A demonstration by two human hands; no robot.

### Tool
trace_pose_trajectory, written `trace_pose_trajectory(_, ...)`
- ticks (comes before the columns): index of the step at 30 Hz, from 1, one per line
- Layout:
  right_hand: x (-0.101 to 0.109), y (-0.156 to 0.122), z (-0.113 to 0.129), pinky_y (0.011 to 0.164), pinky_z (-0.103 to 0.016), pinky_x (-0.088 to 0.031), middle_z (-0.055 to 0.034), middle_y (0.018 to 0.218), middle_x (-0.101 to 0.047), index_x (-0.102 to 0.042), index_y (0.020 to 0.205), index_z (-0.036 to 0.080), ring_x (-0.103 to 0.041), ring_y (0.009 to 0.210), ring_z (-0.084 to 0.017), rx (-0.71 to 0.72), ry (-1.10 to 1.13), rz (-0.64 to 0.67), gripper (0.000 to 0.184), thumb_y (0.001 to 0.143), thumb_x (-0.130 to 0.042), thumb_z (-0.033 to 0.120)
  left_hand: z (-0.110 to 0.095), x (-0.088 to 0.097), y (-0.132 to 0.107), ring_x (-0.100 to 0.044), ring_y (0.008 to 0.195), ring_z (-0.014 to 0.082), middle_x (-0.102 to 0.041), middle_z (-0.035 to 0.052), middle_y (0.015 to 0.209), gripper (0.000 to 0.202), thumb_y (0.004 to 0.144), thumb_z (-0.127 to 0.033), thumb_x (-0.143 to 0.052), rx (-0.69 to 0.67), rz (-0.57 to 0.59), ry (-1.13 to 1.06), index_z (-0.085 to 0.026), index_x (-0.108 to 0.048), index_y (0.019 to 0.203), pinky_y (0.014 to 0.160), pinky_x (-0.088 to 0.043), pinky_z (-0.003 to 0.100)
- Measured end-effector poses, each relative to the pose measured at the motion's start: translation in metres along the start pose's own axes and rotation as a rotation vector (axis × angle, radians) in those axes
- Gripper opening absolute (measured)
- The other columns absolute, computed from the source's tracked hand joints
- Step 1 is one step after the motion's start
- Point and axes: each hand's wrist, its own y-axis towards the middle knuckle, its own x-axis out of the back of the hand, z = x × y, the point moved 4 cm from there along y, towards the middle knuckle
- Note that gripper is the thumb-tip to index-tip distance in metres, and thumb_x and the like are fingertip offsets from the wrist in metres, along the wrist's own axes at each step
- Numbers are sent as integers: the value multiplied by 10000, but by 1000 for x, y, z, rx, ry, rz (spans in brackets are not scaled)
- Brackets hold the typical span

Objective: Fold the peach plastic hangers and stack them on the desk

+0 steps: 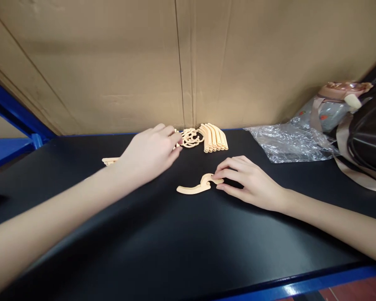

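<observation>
My right hand (250, 182) pinches the right end of a cream curved plastic piece, which looks like a folding hanger arm (192, 190) with a hooked part at that end. The piece lies low over the black tabletop. Farther back on the left, my left hand (155, 148) has its fingers curled down at the edge of a loose pile of cream hook-shaped pieces (191, 138). What its fingertips close on is hidden. Just right of the pile stands a neat stack of curved cream arms (214, 138). Other cream pieces (110, 160) show partly behind my left wrist.
A crumpled clear plastic bag (296, 140) lies at the back right, beside a clear bottle with a strap (327, 110) and a dark brown bag (371, 129). Cardboard (113, 62) walls off the back. Blue metal edging (301, 288) borders the black tabletop (181, 246).
</observation>
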Motion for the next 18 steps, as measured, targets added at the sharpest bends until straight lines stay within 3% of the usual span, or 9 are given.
trace_pose_trajectory(3, 0, 0, 0, 909, -346, -400, -51, 1011, -627, -653, 1009, 193, -569, 932, -170, 1, 0, 5, 154, 947, -528, 257, 22, -16, 25, -592, 941, 243, -636, 76, 954, 273, 936, -246, -411, 82, 109, 8, -155, -666, 971, 700, -470, 292)
trace_pose_trajectory(7, -1, -1, 0, 918, -341, -388, -51, 1018, -619, -647, 1032, 180, -566, 938, -159, 22, 1, 13, 163, 951, -522, 245, 38, -40, 49, -588, 987, 217, -625, 61, 1041, 298, 932, -268, -419, 37, 217, -28, -202, -672, 1077, 748, -467, 268)
trace_pose_trajectory(11, -2, -2, 0, 923, -343, -382, -44, 1017, -616, -647, 1028, 180, -565, 942, -157, 35, -3, 16, 161, 952, -526, 255, 40, -53, 61, -588, 969, 225, -643, 72, 1012, 286, 917, -258, -433, -23, 281, -24, -185, -693, 1011, 726, -463, 272)
trace_pose_trajectory(18, -2, -1, -1, 921, -341, -379, -39, 1018, -619, -649, 1034, 181, -565, 929, -153, 35, 1, 28, 164, 953, -528, 258, 33, -56, 73, -577, 928, 218, -667, 81, 950, 221, 872, -221, -464, -103, 297, -19, -163, -677, 862, 650, -419, 255)
